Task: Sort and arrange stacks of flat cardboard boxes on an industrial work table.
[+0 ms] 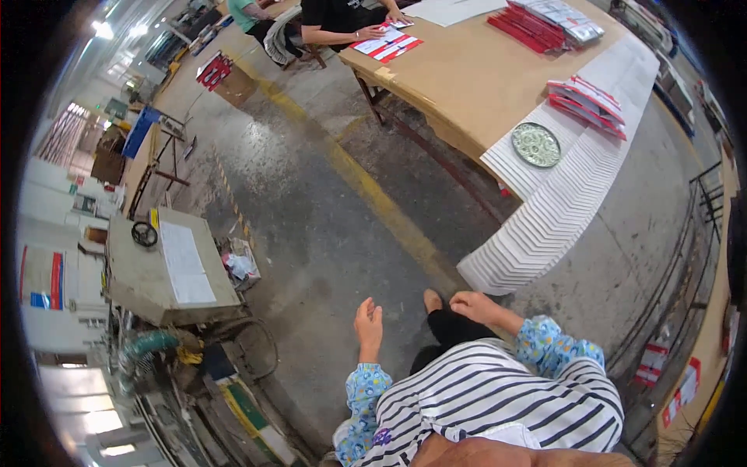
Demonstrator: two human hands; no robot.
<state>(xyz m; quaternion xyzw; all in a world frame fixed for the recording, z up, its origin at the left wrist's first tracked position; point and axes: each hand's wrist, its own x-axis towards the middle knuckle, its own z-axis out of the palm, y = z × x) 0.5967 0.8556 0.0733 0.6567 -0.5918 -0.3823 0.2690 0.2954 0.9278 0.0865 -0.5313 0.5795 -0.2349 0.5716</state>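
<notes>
My left hand (369, 322) hangs in the air over the floor with its fingers extended and nothing in it. At my right side, my right hand (475, 307) has loosely curled fingers, and no object shows in it. Nearest to the right hand is a long fanned run of white sheets (537, 241), just beyond it, drooping from the corner of a brown-topped table (467, 86). On the sheets sit a round tray with a green pattern (536, 145) and a small pile of red-and-white packets (587, 107).
A beige machine (132, 268) with a black handwheel (145, 233) stands left. Beyond the table's far edge, a person (338, 19) handles a red-and-white sheet (387, 44). A carton (233, 84) stands on the floor. Red packets (525, 29) are stacked on the table.
</notes>
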